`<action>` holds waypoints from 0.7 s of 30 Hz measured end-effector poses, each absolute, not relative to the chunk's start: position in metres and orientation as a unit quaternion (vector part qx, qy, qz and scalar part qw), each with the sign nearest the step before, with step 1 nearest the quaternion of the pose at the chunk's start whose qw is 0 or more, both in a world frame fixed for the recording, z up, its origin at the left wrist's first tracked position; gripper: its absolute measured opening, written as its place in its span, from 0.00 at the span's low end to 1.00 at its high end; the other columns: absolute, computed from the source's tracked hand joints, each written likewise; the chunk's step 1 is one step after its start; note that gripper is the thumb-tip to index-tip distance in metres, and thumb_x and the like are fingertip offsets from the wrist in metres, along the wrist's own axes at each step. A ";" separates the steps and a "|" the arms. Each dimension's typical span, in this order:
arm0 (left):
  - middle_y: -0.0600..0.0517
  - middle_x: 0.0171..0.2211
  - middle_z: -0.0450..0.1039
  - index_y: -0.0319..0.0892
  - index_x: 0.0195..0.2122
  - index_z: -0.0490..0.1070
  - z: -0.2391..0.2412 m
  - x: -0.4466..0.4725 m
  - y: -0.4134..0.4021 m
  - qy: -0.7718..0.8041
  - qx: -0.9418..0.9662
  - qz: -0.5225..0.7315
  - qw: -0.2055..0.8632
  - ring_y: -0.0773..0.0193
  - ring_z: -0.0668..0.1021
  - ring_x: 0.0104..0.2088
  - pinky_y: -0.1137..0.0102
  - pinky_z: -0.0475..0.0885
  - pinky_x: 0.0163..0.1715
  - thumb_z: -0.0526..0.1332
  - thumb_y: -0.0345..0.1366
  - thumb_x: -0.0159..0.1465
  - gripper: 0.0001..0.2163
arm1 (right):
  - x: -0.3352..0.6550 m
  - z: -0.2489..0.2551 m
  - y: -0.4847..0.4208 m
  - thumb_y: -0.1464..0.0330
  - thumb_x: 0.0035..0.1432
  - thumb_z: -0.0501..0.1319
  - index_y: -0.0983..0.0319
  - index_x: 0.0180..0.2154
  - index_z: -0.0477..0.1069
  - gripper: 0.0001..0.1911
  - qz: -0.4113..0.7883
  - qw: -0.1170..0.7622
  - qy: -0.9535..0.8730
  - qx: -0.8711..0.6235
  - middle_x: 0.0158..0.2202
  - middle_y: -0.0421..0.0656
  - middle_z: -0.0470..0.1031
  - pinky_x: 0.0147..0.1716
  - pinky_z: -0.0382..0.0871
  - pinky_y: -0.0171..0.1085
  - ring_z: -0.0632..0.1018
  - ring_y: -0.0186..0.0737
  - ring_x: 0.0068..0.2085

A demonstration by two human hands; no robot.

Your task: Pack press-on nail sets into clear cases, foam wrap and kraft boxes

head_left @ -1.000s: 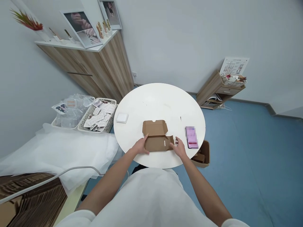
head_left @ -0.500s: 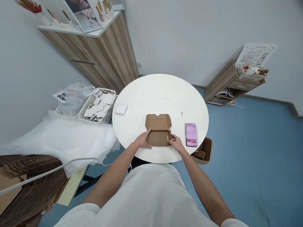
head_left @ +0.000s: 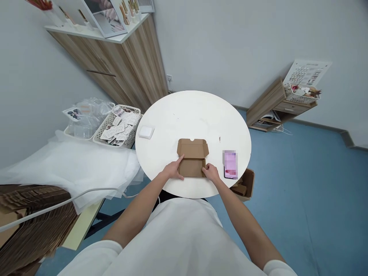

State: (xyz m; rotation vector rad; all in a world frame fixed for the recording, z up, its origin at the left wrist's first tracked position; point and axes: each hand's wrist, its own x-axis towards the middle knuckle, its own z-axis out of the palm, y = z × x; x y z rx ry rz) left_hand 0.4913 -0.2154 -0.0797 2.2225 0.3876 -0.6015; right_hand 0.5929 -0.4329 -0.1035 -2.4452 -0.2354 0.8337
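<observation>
An opened brown cardboard box (head_left: 192,168) lies on the round white table (head_left: 195,111), its lid raised away from me. At its left wall, my left hand (head_left: 173,170) grips the side, thumb at the upper corner and fingers along the outside. My right hand (head_left: 211,172) is closed on the right wall near the front corner, with its fingertips at the inner edge. No contents show inside the box. A phone (head_left: 230,165) with a lit, blurred screen lies to the right of my right hand.
A small white packet (head_left: 146,132) lies at the table's left. White baskets with cards (head_left: 120,128) and plastic bags stand further left, beside white sheets (head_left: 100,165) and stacked flat cardboard (head_left: 43,222). A carton (head_left: 248,184) sits below the table's right edge.
My right hand has shifted slightly left and its fingers have curled over the box's right wall. The pale strip seen there earlier no longer shows. My left hand stays put.
</observation>
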 end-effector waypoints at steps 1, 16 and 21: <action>0.47 0.50 0.64 0.51 0.60 0.39 -0.080 0.490 -0.216 0.157 0.878 -0.233 0.387 0.48 0.68 0.49 0.67 0.63 0.40 0.70 0.44 0.35 0.54 | 0.593 -0.105 -0.433 0.65 0.49 0.53 0.60 0.23 0.61 0.07 0.314 0.258 -0.093 -0.909 0.19 0.37 0.65 0.22 0.57 0.31 0.69 0.34 0.24; 0.48 0.42 0.68 0.44 0.55 0.54 -0.095 0.454 -0.246 0.237 0.864 -0.084 0.435 0.63 0.73 0.34 0.70 0.67 0.35 0.61 0.43 0.52 0.30 | 0.591 -0.100 -0.427 0.60 0.51 0.52 0.60 0.23 0.64 0.12 0.300 0.203 -0.081 -0.929 0.27 0.46 0.71 0.22 0.58 0.34 0.72 0.40 0.27; 0.45 0.46 0.66 0.40 0.55 0.55 -0.096 0.447 -0.250 0.290 0.842 -0.043 0.453 0.62 0.73 0.39 0.68 0.67 0.39 0.59 0.45 0.53 0.29 | 0.576 -0.097 -0.446 0.48 0.49 0.50 0.59 0.30 0.65 0.22 0.315 0.272 -0.054 -0.908 0.27 0.43 0.71 0.24 0.61 0.35 0.72 0.38 0.27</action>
